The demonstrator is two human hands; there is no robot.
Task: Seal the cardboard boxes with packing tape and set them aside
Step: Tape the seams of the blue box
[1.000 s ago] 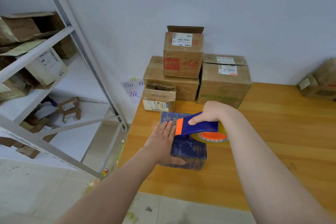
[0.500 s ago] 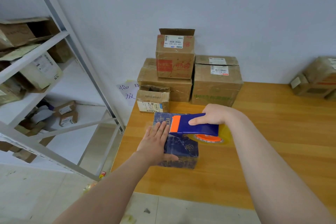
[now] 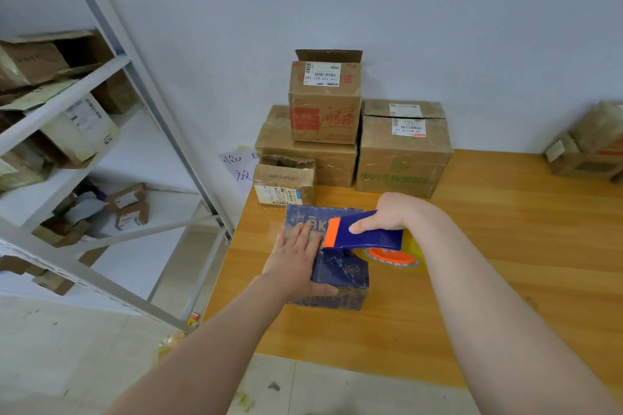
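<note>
A small dark blue box (image 3: 340, 274) with a gold pattern sits near the left front corner of the wooden table (image 3: 505, 263). My left hand (image 3: 296, 259) lies flat on its top, fingers straight, thumb down the near side. My right hand (image 3: 387, 212) grips a blue tape dispenser (image 3: 365, 234) with an orange blade end and an orange-cored roll of clear tape (image 3: 391, 254). The dispenser's blade end sits over the box top beside my left fingers.
Several brown cardboard boxes (image 3: 325, 104) are stacked against the wall at the table's back, a small one (image 3: 285, 185) just behind the blue box. More boxes (image 3: 586, 148) sit far right. A metal shelf rack (image 3: 111, 152) with boxes stands left.
The dispenser's blade end has slid a little leftward over the box top toward my left fingers. The left hand stays pressed on the box.
</note>
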